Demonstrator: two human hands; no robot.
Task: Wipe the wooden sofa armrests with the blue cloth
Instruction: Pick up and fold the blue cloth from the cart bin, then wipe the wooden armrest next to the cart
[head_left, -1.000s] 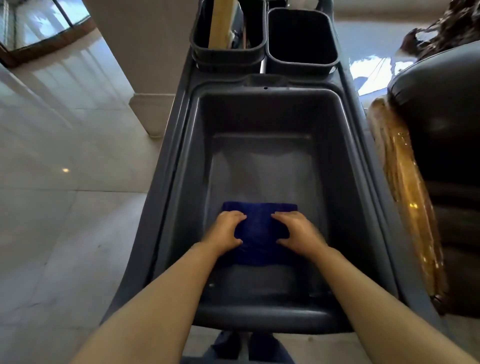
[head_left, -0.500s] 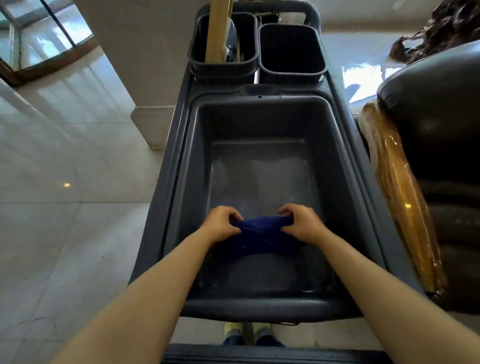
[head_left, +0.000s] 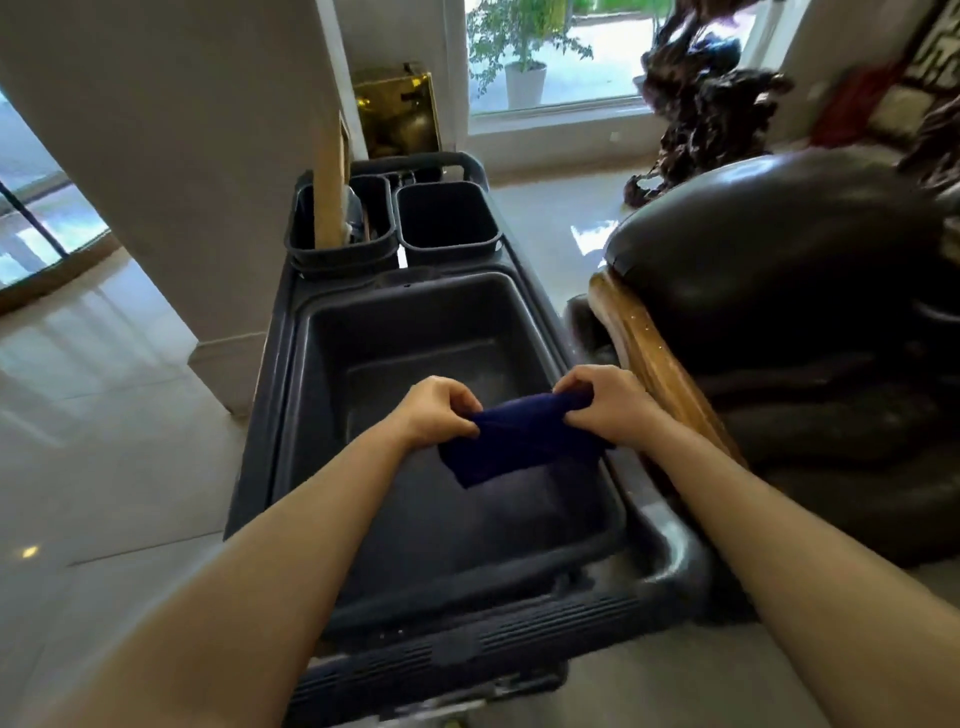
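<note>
The blue cloth (head_left: 519, 441) hangs folded between my two hands above the grey cart tub (head_left: 410, 332). My left hand (head_left: 441, 413) pinches its left end and my right hand (head_left: 605, 402) grips its right end. The wooden sofa armrest (head_left: 654, 364), glossy and golden brown, runs along the right side of the cart, just behind my right hand. It borders a dark leather sofa (head_left: 779, 291).
Two small grey bins (head_left: 447, 218) stand at the cart's far end, one holding a wooden handle (head_left: 330, 176). A white pillar (head_left: 171, 156) rises left of the cart. A dark carved root sculpture (head_left: 701, 109) and a window lie beyond. Glossy tiled floor surrounds everything.
Both hands closed on the cloth lying on the tub floor and lifted it up out of the tub. The view has tilted up and the cloth now hangs toward the right.
</note>
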